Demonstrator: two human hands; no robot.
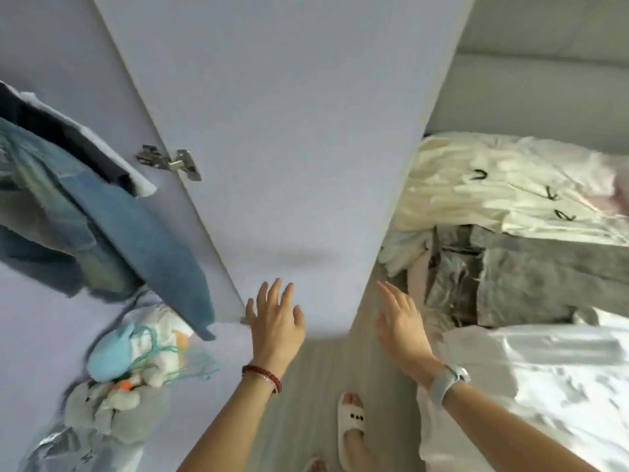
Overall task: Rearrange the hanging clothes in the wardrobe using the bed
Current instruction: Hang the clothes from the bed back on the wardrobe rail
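Note:
The pale lilac wardrobe door point(289, 131) stands open in front of me, seen on its inner face, with a metal hinge point(170, 163) at its left edge. My left hand point(277, 318) lies flat with spread fingers against the door's lower corner. My right hand point(401, 321) hovers open beside the door's right edge, holding nothing. Blue denim and dark clothes point(85, 212) hang inside the wardrobe at left. On the bed point(544, 386) at right lie cream-white garments point(493, 192) with black hanger hooks point(478, 174) and a grey garment point(531, 277).
Soft toys and a light blue bundle point(136, 349) sit on the wardrobe floor at lower left. A narrow strip of wood floor point(316, 369) runs between wardrobe and bed. My foot in a white slipper point(350, 420) stands on it.

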